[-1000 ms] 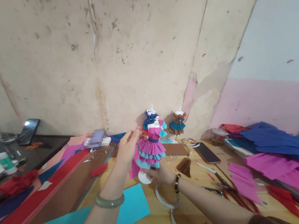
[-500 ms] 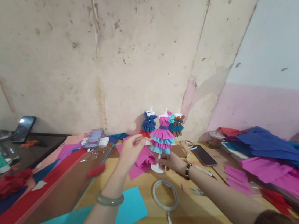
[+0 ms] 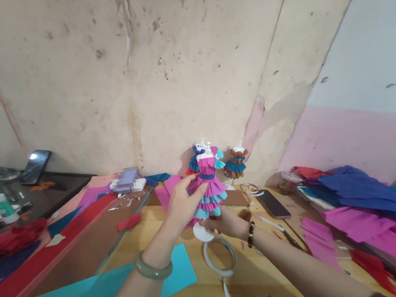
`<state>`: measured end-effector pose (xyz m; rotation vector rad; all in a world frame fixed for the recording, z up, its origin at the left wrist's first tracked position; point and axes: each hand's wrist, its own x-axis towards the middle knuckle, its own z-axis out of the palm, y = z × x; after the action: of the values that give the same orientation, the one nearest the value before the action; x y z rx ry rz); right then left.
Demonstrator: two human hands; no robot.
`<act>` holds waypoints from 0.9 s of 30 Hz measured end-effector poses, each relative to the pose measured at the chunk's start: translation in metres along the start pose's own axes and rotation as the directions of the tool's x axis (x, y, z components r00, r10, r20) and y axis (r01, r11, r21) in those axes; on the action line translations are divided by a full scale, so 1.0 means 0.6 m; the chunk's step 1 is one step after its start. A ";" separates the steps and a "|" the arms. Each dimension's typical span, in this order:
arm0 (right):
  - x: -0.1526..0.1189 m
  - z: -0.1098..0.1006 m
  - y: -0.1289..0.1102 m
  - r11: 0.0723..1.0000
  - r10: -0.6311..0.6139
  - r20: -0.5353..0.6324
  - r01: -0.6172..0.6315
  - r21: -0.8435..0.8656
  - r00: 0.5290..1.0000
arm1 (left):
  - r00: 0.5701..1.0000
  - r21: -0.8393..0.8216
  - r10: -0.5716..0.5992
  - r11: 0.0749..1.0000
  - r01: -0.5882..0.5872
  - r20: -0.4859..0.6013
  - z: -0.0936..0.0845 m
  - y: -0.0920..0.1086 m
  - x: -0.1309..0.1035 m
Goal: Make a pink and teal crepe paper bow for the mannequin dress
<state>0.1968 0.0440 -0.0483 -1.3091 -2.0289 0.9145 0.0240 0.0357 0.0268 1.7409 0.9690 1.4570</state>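
Note:
A miniature dress form wears a pink and turquoise ruffled crepe-paper dress [image 3: 211, 188], with a dark blue waistband and a bow at one shoulder. My right hand [image 3: 226, 223] is closed round the stand below the skirt, just above its round white base [image 3: 203, 232]. At the skirt's left side, my left hand [image 3: 183, 199] grips the ruffles, thumb across the front and fingers partly hidden. Behind it, a second form in a blue dress [image 3: 194, 161] is mostly covered. A third in a brown and teal dress [image 3: 236, 165] stands to the right by the wall.
A roll of white tape [image 3: 207, 260] lies in front of my hands, its end trailing toward me. Turquoise paper [image 3: 180, 271] is at left. A phone [image 3: 272, 203] and scissors [image 3: 290, 239] lie at right, beside piled blue [image 3: 366, 189] and pink paper [image 3: 389, 229].
My left hand has moved in from beside the dress and taken hold of its skirt. The dress form has come left and nearer, its base lifted and tilted in my right hand.

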 end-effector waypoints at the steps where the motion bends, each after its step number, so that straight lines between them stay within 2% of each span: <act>1: 0.000 0.000 -0.002 1.000 -0.004 -0.003 0.004 -0.003 1.000 | 1.000 -0.005 -0.006 1.000 0.006 0.009 0.001 -0.002 0.000; 6: 0.003 -0.031 0.007 1.000 0.008 -0.087 -0.010 -0.019 0.996 | 0.996 -0.034 -0.064 0.997 0.066 0.064 -0.003 -0.020 0.008; 10: 0.003 -0.081 0.045 0.996 0.056 -0.191 -0.069 -0.063 0.980 | 0.990 -0.052 -0.140 0.989 0.139 -0.015 -0.018 -0.025 0.018; 13: 0.002 -0.102 0.085 0.988 0.096 -0.235 -0.121 -0.093 0.967 | 0.988 -0.003 -0.140 0.990 0.140 -0.066 -0.027 -0.025 0.024; 16: 0.001 -0.093 0.122 0.979 0.147 -0.228 -0.173 -0.103 0.963 | 0.990 0.018 -0.128 0.991 0.129 -0.062 -0.027 -0.027 0.024; 20: 0.003 -0.056 0.150 0.978 0.171 -0.200 -0.191 -0.087 0.965 | 0.993 0.065 -0.112 0.991 0.115 -0.040 -0.019 -0.031 0.021; 23: 0.006 -0.031 0.160 0.986 0.133 -0.205 -0.150 -0.072 0.970 | 0.995 0.111 -0.093 0.989 0.095 -0.020 -0.015 -0.034 0.020; 27: 0.005 -0.014 0.165 0.996 0.036 -0.283 -0.058 -0.069 0.958 | 0.997 0.212 -0.082 0.974 0.078 0.012 -0.014 -0.042 0.022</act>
<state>0.2561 0.0781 -0.1205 -1.4449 -1.8328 0.6330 0.0139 0.0598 0.0133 1.8392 1.2071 1.3220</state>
